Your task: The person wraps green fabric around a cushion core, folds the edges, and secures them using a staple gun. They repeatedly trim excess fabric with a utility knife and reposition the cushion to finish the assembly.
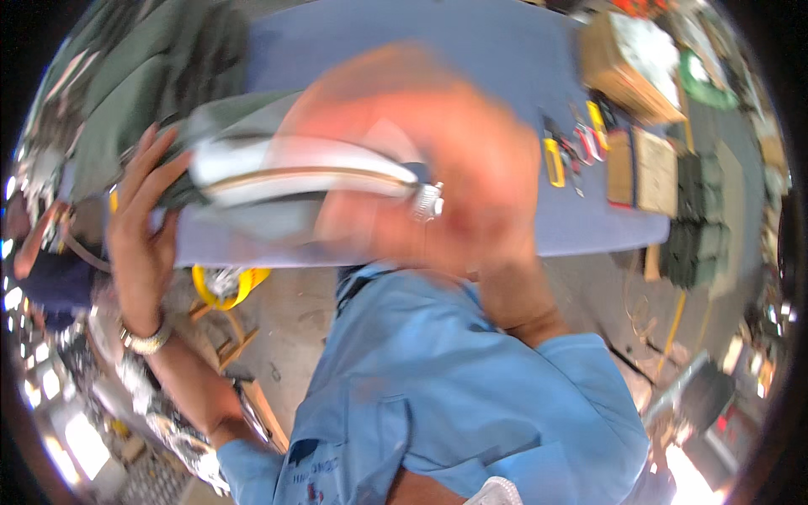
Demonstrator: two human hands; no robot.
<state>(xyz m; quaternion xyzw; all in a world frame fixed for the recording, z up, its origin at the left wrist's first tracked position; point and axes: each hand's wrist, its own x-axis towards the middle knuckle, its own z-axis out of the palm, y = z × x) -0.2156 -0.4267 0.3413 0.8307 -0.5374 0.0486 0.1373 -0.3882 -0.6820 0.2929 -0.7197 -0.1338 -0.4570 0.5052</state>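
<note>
A pale, whitish hose (286,168) with a metal clamp (427,200) on its right end is held up close to the camera. My left hand (143,219) cups the hose's left end, fingers stretched along it, with a metal bracelet (145,341) on the wrist. My right hand (421,160) is large and badly blurred; it wraps around the hose near the clamp. A grey-green sheet (244,109) lies just behind the hose.
Behind the hands is a blue table (471,50) with a yellow knife (553,162), red-handled pliers (589,143) and a cardboard box (627,63). Green cloth (151,76) covers its left. A yellow object (227,286) sits on the floor. Another person (50,278) is at far left.
</note>
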